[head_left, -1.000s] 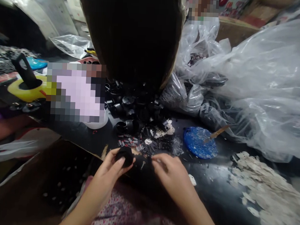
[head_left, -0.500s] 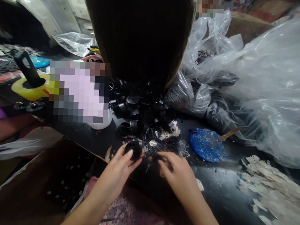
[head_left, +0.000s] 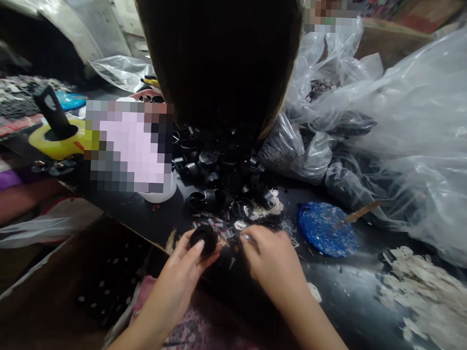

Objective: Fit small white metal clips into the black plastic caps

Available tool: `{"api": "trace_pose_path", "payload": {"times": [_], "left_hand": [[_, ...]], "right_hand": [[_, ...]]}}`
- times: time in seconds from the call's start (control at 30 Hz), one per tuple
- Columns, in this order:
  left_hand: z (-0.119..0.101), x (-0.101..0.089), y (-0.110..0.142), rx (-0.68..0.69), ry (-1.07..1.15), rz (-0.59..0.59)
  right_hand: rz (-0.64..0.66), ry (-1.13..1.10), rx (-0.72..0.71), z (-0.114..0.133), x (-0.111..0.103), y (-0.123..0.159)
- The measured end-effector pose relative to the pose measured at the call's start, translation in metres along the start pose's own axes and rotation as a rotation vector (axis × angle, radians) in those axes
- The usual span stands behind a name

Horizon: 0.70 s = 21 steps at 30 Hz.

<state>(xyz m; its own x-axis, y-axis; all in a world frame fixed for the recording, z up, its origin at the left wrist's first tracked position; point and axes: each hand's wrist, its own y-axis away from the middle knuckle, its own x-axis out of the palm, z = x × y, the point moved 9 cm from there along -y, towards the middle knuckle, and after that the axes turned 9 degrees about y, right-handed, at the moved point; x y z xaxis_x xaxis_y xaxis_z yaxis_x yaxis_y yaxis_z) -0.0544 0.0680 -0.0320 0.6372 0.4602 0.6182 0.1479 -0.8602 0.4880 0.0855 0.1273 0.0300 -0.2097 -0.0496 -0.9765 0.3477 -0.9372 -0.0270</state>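
Note:
My left hand (head_left: 189, 258) is wrapped round a black cup-shaped plastic part (head_left: 203, 241), its dark round opening facing up. My right hand (head_left: 271, 254) is closed in a pinch just to the right, low over the tabletop. A small pale glint shows at its fingertips, too small to name. Beyond both hands lie small grey cylindrical pieces with reddish ends (head_left: 218, 224) and a loose white flat piece (head_left: 239, 225). Several black round plastic parts (head_left: 213, 197) are heaped farther back, beside thin cream flat pieces (head_left: 273, 207).
A blue round lid (head_left: 320, 228) with a wooden stick (head_left: 363, 210) lies at right, near a pile of whitish flat pieces (head_left: 425, 302). Clear plastic bags (head_left: 406, 115) fill the back right. A big dark container (head_left: 219, 55) looms behind; a yellow tape roll (head_left: 52, 145) sits left.
My right hand has moved forward toward the small cylindrical pieces, its fingers drawn together. My left hand keeps the black cup-shaped part, barely shifted. The view has turned slightly.

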Motion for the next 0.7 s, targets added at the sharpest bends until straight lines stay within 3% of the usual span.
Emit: {"api": "trace_pose_path", "payload": {"times": [0.13,0.33,0.47,0.6,0.7], "left_hand": [[-0.002,-0.005,0.005,0.062,0.068,-0.036],[0.009,0.005,-0.009,-0.041,0.199,0.071],[0.011,0.008,-0.011,-0.008,0.249,0.097],[0.013,0.012,-0.009,-0.014,0.317,0.144],[0.022,0.018,-0.009,-0.105,0.393,0.197]], "right_hand": [[-0.046,-0.006,-0.14,0.026,0.0,-0.005],[-0.294,0.215,-0.455,0.037,0.022,-0.001],[-0.322,0.261,-0.443,0.03,0.024,-0.003],[-0.251,0.047,-0.396,0.019,0.017,-0.004],[-0.192,-0.096,-0.34,0.01,0.017,0.003]]}}
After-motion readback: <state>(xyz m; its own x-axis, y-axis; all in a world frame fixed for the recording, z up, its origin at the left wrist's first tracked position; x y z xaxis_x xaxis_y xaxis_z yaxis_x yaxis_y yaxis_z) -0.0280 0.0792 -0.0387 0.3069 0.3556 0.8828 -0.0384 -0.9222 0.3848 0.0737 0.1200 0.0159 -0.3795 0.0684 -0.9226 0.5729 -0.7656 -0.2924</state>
